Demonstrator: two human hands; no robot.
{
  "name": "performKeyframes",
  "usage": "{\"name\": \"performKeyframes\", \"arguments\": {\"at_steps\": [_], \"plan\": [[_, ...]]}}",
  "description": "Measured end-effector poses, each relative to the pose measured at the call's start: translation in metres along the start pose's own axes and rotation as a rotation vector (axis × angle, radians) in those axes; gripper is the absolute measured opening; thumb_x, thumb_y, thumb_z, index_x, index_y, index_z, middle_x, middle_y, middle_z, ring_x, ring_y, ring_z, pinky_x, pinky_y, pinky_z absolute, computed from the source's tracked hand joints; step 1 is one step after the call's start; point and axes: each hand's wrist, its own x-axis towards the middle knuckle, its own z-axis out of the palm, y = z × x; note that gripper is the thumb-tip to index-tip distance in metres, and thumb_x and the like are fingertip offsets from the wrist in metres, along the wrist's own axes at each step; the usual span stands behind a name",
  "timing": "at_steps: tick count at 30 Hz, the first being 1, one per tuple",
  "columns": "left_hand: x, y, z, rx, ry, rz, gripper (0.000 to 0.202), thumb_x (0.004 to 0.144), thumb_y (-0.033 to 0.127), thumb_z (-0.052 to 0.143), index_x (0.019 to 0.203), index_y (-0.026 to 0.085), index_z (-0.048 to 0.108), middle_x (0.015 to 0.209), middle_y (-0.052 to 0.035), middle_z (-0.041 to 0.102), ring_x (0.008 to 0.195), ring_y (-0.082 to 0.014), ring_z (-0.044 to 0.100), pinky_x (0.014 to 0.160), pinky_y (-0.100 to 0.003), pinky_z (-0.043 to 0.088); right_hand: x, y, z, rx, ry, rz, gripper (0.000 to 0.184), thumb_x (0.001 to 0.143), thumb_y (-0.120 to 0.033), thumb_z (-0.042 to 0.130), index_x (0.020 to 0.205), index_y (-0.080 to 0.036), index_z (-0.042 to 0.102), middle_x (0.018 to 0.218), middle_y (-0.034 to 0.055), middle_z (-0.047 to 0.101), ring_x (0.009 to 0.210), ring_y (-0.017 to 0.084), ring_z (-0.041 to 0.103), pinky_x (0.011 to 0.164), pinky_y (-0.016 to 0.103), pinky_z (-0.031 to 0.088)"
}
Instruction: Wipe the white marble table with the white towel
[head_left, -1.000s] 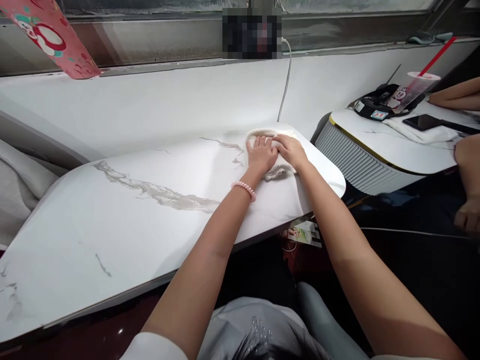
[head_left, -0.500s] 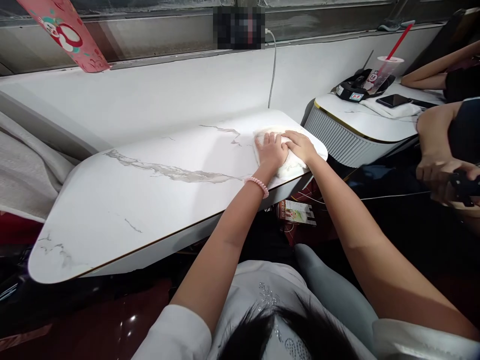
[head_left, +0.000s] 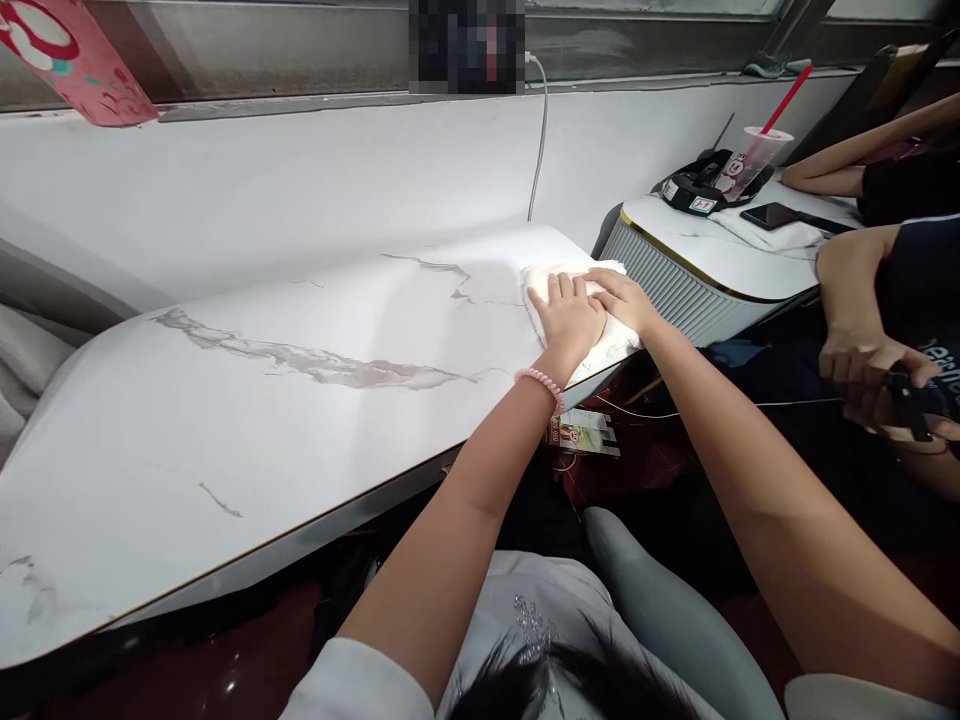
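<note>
A white cloth lies spread over the right end of the white marble-patterned table, reaching its edge. My left hand, with a pink beaded bracelet at the wrist, rests flat on the cloth, fingers stretched and spread. Just right of it, my right hand also presses on the cloth with its fingers extended. Its fingertips come close to the left hand's fingers. Neither hand has its fingers wrapped around the cloth.
On the second table at right are a cup with a red straw, a black strapped device, a phone and a folded white cloth. Another person's hands hold a black object. A white cable runs down the wall.
Both hands and the cloth have slid slightly right, so the cloth now covers the table's right corner. My view has shifted, showing the table larger and further left.
</note>
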Motion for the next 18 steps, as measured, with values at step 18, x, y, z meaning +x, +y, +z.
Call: {"name": "performKeyframes", "arguments": {"at_steps": [18], "plan": [[0.117, -0.06, 0.009, -0.029, 0.077, -0.072, 0.048, 0.096, 0.026, 0.027, 0.137, 0.018, 0.05, 0.151, -0.0072, 0.043, 0.145, -0.023, 0.027, 0.12, -0.053, 0.017, 0.128, 0.028, 0.053, 0.007, -0.001, -0.072, 0.039, 0.086, -0.035, 0.042, 0.113, -0.023, 0.067, 0.128, 0.0061, 0.065, 0.126, 0.027, 0.055, 0.111, 0.048, 0.04]]}}
